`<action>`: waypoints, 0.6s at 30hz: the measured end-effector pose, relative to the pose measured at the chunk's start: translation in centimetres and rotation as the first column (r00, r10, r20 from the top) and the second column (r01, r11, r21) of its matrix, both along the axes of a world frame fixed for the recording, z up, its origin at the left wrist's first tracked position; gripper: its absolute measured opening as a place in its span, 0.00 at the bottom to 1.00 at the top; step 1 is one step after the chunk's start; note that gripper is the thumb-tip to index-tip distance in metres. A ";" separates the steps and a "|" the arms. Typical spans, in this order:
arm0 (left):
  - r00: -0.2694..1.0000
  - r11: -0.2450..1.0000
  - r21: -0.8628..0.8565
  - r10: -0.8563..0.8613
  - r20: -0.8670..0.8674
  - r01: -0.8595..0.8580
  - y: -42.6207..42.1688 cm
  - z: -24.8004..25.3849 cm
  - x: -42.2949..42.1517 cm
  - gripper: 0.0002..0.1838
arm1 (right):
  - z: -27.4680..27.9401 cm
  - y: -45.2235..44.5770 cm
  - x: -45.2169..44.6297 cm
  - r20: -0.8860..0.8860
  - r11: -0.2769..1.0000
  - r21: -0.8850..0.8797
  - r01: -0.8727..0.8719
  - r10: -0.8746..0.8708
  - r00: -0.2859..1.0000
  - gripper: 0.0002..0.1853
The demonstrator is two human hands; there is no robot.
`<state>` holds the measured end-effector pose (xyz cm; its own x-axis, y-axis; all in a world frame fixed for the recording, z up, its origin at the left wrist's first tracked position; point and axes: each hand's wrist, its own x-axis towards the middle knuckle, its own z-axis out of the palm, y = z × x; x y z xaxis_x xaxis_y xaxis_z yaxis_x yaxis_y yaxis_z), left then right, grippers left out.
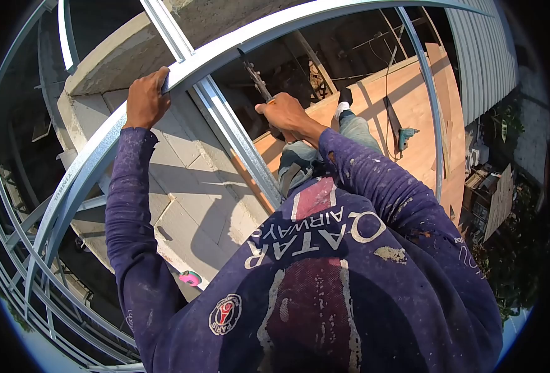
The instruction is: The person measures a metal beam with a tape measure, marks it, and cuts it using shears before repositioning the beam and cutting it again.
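Note:
My left hand (147, 99) is closed over the edge of a long galvanized steel channel (225, 50), which crosses the view on a slant. A shorter steel stud (234, 133) runs down from under it. My right hand (290, 118) is wrapped round the grip of a metal hand tool (256, 78) that looks like tin snips, with a bit of orange at the handle. The tool's tip points up and meets the channel's lower edge, right of my left hand. My palm hides most of its handles.
A teal power drill (405, 138) with a cable lies on the plywood sheet (362, 99) at right, where my feet rest. A pink tape measure (190, 278) sits on the block wall (188, 211). More steel framing curves at left. Dark gaps open below; corrugated sheeting (481, 59) stands upper right.

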<state>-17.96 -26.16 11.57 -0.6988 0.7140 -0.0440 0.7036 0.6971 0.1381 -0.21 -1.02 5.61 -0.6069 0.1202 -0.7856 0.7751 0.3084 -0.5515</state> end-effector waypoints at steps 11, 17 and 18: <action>1.000 1.000 -0.024 -0.005 -0.008 0.005 -0.3 -0.3 -0.4 0.25 | -0.2 -0.2 -1.9 0.049 0.999 -0.037 -0.008 0.010 0.999 0.31; 1.000 1.000 -0.005 -0.009 -0.008 0.009 -0.1 -0.2 -0.5 0.25 | 0.8 0.0 -1.7 0.026 1.000 -0.027 -0.007 0.008 1.000 0.27; 1.000 1.000 -0.003 -0.010 -0.005 0.010 -0.2 -0.2 -0.5 0.25 | 0.8 0.0 -1.6 0.028 1.000 -0.028 0.000 0.001 1.000 0.27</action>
